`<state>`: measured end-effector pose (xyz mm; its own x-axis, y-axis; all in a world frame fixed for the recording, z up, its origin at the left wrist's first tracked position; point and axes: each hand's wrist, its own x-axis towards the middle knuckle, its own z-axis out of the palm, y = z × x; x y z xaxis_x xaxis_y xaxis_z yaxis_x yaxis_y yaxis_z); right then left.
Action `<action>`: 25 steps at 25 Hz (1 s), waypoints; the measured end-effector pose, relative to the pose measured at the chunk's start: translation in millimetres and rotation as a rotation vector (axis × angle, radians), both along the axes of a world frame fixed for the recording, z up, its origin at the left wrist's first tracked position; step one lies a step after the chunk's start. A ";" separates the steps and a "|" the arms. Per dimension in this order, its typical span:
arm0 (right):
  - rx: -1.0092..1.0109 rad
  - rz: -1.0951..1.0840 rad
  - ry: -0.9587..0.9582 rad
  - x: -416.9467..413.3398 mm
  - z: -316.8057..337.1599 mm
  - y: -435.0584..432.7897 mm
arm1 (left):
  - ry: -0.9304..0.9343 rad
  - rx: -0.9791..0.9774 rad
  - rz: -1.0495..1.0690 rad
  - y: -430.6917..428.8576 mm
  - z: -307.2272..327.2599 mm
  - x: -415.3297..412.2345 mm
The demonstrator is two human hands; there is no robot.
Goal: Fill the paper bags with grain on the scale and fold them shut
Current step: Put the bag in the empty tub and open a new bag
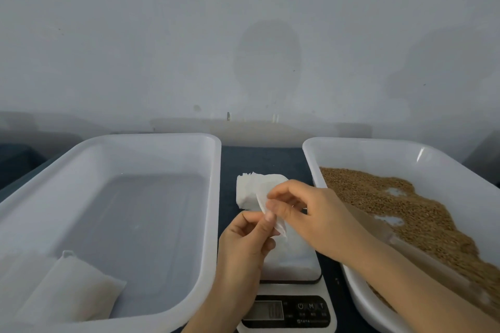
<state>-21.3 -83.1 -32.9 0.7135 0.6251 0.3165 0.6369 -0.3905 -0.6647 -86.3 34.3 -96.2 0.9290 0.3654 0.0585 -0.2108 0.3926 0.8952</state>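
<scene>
Pinching paper bag (280, 226) over scale (293, 259) (L hand (243, 247) + R hand (311, 213)), narrow gap btwn tray rims (215, 197)

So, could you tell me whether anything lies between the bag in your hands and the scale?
Nothing visible does. The left hand and right hand pinch the bag just above the scale; its visible platform is bare.

Left: white plastic tray (135, 224). Right: matching white tray (378, 154). Between them: dark blue tabletop (259, 159). Behind: pale grey wall (162, 35), faintly shadowed.
</scene>
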 end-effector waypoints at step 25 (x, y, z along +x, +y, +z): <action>-0.052 0.046 -0.201 -0.7 -2.9 -0.3 | -0.136 0.241 0.276 -10.3 4.7 -1.5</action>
<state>-22.0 -83.4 -35.9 0.6096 0.6748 0.4159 0.7725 -0.3881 -0.5026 -87.8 24.0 -91.5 0.7757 0.5611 0.2890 -0.4024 0.0868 0.9113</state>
